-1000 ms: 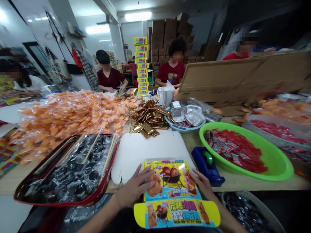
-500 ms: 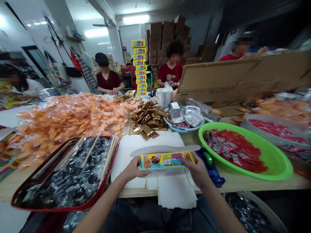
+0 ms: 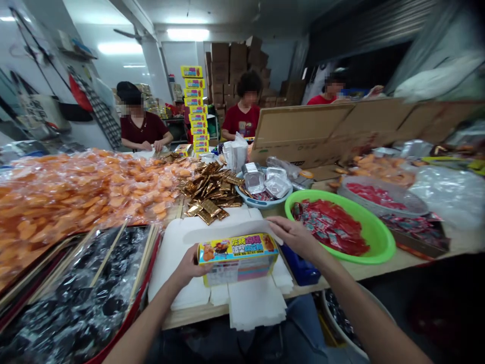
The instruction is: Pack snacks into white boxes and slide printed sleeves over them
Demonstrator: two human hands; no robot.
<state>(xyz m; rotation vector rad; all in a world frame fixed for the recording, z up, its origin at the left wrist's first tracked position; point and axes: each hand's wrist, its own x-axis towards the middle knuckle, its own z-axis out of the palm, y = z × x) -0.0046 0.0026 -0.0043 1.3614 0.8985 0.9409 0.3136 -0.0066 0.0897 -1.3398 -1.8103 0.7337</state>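
A printed yellow box [image 3: 238,255] with pink and blue lettering is tilted so its top and front side show. A long white flap [image 3: 223,230] stands up along its far edge. My left hand [image 3: 191,262] is closed round the box's left end, thumb in front. My right hand [image 3: 290,233] is at the far right corner, its fingers closed on the end of the flap; the fingertips are partly hidden. Beneath the box lie white card blanks [image 3: 257,306], some jutting over the table edge.
Left of my hands is a red-rimmed tray [image 3: 146,283] of wrapped black pieces, behind it a heap of wrapped orange pieces [image 3: 94,187]. Gold sachets [image 3: 210,189], a blue basin [image 3: 265,203] and a green basin [image 3: 384,247] of red packets stand ahead. Several people sit opposite.
The box has tipped, showing its front side. My right hand has moved from the box's right end up to its far corner. The view has turned to the right.
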